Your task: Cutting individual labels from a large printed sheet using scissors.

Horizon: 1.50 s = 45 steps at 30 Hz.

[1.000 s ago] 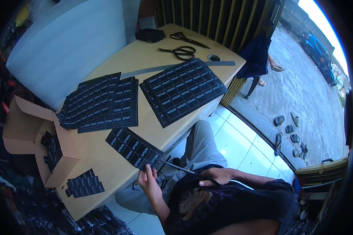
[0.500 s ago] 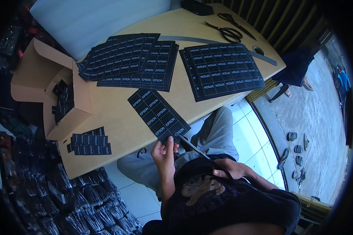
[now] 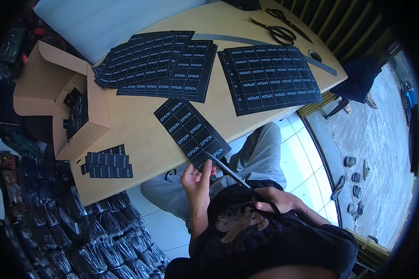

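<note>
My left hand [image 3: 199, 185] pinches the near end of a black label strip [image 3: 189, 126] between thumb and fingers. The strip has two columns of printed white-lettered rectangles, and its far part lies over the table edge. In my right hand [image 3: 275, 199] are long scissors [image 3: 236, 176], fingers wrapped round the dark handles. Their blades reach into the strip's near right part, close to my left thumb. Whether the blades are parted is hard to make out. Left of the strip, several small cut label pieces [image 3: 109, 162] lie overlapped on the table.
Black label sheets are fanned in a stack [image 3: 139, 63], with another sheet pile [image 3: 270, 76] to its right. An open cardboard box [image 3: 86, 135] holds dark pieces. Farther back lie spare scissors [image 3: 281, 35], a metal ruler [image 3: 323, 66] and a tape roll [image 3: 315, 56]. Wrapped black bundles [image 3: 93, 242] cover the floor at left.
The scissor blades reach slightly farther into the strip near my left thumb. The whole view has shifted a little; both hands keep their holds.
</note>
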Tool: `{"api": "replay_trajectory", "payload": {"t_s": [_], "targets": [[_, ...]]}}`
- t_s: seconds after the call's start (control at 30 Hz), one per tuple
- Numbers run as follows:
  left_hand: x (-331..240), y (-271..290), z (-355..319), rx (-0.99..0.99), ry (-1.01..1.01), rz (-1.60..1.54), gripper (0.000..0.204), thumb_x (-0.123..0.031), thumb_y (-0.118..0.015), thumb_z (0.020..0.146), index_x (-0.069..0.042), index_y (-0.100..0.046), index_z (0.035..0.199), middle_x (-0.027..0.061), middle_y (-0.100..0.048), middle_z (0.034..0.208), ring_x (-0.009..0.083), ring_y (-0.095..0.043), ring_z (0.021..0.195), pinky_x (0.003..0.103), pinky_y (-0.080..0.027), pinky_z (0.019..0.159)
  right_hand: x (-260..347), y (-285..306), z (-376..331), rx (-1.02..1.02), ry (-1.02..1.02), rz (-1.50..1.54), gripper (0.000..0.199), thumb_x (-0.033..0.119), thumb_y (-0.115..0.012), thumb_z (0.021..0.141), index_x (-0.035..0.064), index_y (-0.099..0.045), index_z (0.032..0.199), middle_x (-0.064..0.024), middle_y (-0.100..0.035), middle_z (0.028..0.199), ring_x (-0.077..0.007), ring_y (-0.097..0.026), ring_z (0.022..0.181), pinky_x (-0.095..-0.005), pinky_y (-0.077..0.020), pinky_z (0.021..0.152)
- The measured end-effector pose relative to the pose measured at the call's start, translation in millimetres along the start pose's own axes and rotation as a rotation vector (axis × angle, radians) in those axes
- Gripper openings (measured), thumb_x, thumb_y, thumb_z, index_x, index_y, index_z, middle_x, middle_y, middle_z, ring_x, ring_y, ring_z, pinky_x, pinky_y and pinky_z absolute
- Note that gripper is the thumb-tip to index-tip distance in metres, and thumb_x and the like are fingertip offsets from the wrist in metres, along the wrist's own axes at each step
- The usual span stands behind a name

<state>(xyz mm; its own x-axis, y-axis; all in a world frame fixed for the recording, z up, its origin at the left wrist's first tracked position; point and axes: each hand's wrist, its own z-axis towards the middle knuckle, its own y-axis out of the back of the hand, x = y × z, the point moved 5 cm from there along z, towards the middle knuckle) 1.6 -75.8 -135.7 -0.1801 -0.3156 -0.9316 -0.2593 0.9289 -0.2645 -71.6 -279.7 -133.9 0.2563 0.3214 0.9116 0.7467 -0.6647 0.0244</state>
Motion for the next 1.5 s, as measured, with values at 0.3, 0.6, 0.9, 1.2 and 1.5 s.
{"api": "replay_trajectory", "payload": {"t_s": [0.3,0.6,0.9,1.2,1.5], "targets": [[1.3,-3.7,-0.9,0.039,0.021,-0.017,0.01,-0.005,-0.062,0.085,-0.001,-0.06,0.093,0.0038,-0.064,0.083,0.0087,-0.059,0.068,0.021,-0.048,0.064,5.0,-4.5,18.0,-0.079,0.102,0.097,0.058,0.056,-0.048,0.088,-0.0017,-0.053,0.09,-0.0108,-0.055,0.078,-0.0209,-0.053,0.076,-0.0348,-0.0423,0.068],[-0.5,-2.4,0.8,0.04,0.012,-0.015,0.009,-0.004,-0.062,0.085,-0.001,-0.06,0.093,0.0038,-0.064,0.082,0.0082,-0.058,0.067,0.021,-0.047,0.062,8.5,-2.8,28.0,-0.078,0.14,0.095,0.056,0.055,-0.049,0.088,-0.0009,-0.053,0.088,-0.009,-0.053,0.071,-0.0192,-0.052,0.069,-0.0338,-0.0424,0.064],[-3.5,-2.0,2.6,0.005,0.007,-0.017,0.01,-0.004,-0.062,0.085,-0.001,-0.06,0.093,0.0041,-0.064,0.083,0.0078,-0.057,0.067,0.021,-0.047,0.062,11.9,-2.3,32.3,-0.014,0.072,0.101,0.061,0.06,-0.048,0.085,-0.0014,-0.051,0.09,-0.008,-0.052,0.078,-0.0184,-0.051,0.074,-0.0324,-0.0408,0.067],[-0.2,-0.2,3.5,0.016,0.019,-0.008,0.01,-0.004,-0.062,0.084,-0.001,-0.059,0.094,0.0033,-0.064,0.083,0.0074,-0.057,0.067,0.02,-0.046,0.061,9.7,-4.2,34.9,-0.023,0.079,0.119,0.06,0.059,-0.048,0.086,-0.0009,-0.051,0.089,-0.0071,-0.051,0.077,-0.0182,-0.05,0.073,-0.0325,-0.0407,0.066],[0.2,0.1,4.7,0.019,0.039,-0.016,0.007,-0.003,-0.063,0.084,-0.001,-0.061,0.091,0.003,-0.064,0.081,0.007,-0.058,0.066,0.019,-0.046,0.059,10.8,-6.0,34.8,-0.073,0.097,0.148,0.054,0.053,-0.046,0.09,-0.0007,-0.05,0.084,-0.0065,-0.05,0.074,-0.0162,-0.048,0.07,-0.0317,-0.0397,0.063]]}}
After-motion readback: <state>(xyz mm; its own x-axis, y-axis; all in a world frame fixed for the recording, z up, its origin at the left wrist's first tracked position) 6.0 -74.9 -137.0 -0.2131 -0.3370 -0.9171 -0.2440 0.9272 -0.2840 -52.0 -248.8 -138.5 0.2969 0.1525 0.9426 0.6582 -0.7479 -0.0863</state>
